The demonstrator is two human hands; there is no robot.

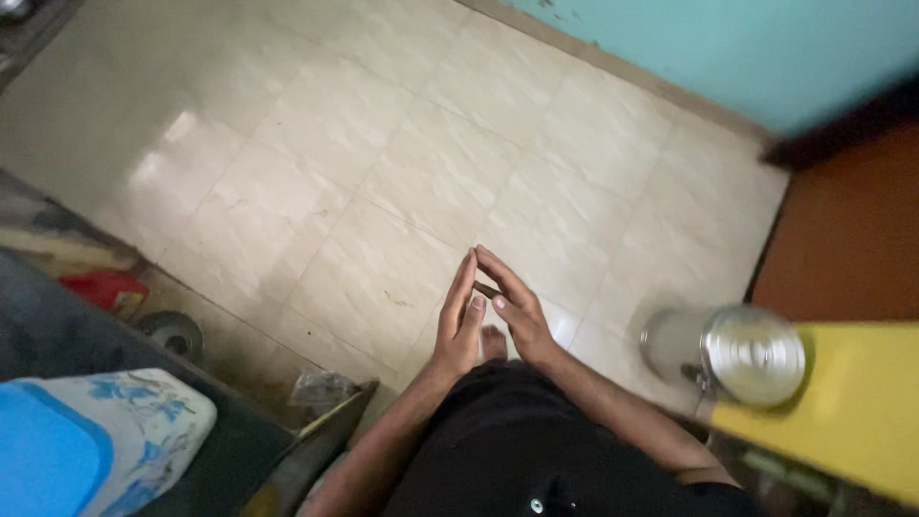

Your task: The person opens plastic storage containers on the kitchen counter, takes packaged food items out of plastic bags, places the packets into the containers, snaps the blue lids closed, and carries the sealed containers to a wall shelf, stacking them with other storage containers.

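The left hand point(458, 321) and the right hand point(512, 304) meet in front of the body, at about 6 o'clock in the view, over the floor point(364, 163). The fingers point up toward 12 o'clock and their tips touch, so the two palms lean on each other like a small roof. Both grips are narrow. Between the palms a thin dark stick point(486, 289) is pressed; only a short piece of it shows in the gap, near the thumbs. What kind of thing it is, I cannot tell. Both hands hold it together; neither hand closes its fingers around it.

At 3 o'clock a steel tin point(752, 352) with a round shiny lid stands on the edge of a yellow counter point(852, 412). The lid is on, so what is inside is hidden. Just beside it, lower, there is a second round steel shape point(670, 343), blurred; I cannot say if it is another vessel or a mirror picture on the floor.

At 8 o'clock a blue cloth point(57, 450) with flower print lies on a dark surface, cut off by the frame. A red packet point(107, 290) and a round metal thing point(172, 333) lie near it on the floor, both hard to make out. A bare foot point(493, 342) shows under the hands. The wall point(747, 48) at 1 o'clock is turquoise.
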